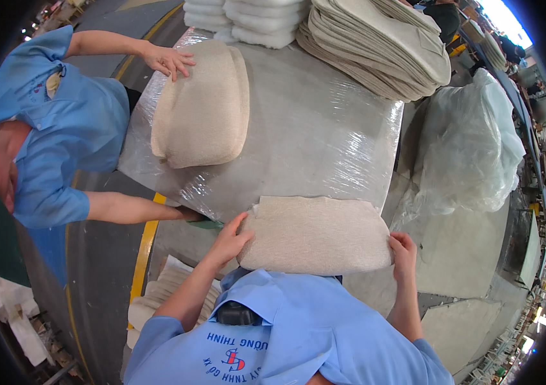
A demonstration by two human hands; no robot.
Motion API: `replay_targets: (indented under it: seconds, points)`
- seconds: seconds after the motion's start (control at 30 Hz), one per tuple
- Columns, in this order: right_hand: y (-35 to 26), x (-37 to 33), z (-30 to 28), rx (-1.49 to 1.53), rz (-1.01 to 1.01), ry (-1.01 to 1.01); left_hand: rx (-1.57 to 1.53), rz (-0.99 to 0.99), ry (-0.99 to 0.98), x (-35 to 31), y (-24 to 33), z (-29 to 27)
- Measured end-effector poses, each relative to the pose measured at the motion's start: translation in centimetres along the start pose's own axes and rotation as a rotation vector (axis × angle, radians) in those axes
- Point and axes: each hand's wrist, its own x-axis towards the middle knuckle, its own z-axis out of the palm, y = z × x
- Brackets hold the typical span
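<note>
A beige fabric cushion lies at the near edge of the table, close to my body. My left hand grips its left end, with the thumb on the near side. At the opposite end, my right hand pinches the right corner. The cushion's far edge looks slightly uneven at its left corner. Further off to the left, two similar beige cushions lie stacked, and a co-worker's hand rests on the upper one.
Clear plastic film covers the grey table. At the back are a pile of beige fabric covers and stacked white padding. A plastic-wrapped bundle stands on the right. Folded beige pieces sit low at left, near the co-worker.
</note>
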Motion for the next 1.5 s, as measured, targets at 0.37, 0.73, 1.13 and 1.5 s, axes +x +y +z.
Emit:
replay_targets:
  seconds: [0.37, 0.73, 1.13, 1.5]
  points:
    - [-10.9, 10.3, 16.3, -1.175, -0.315, -0.641, 0.621, -0.036, -0.041, 11.0, 8.0, 2.8]
    - [-10.3, 10.9, 18.8, -0.973, -0.478, -0.772, 0.413, 0.293, -0.052, 10.7, 6.3, 4.5]
    - [-5.2, 11.2, 20.3, -0.834, -0.752, -0.409, 0.758, 0.235, 0.129, 12.8, 7.1, 6.5]
    - [-11.3, 5.0, 5.0, -0.483, -0.360, -0.494, 0.241, 0.550, 0.156, 2.1, 2.8, -0.4]
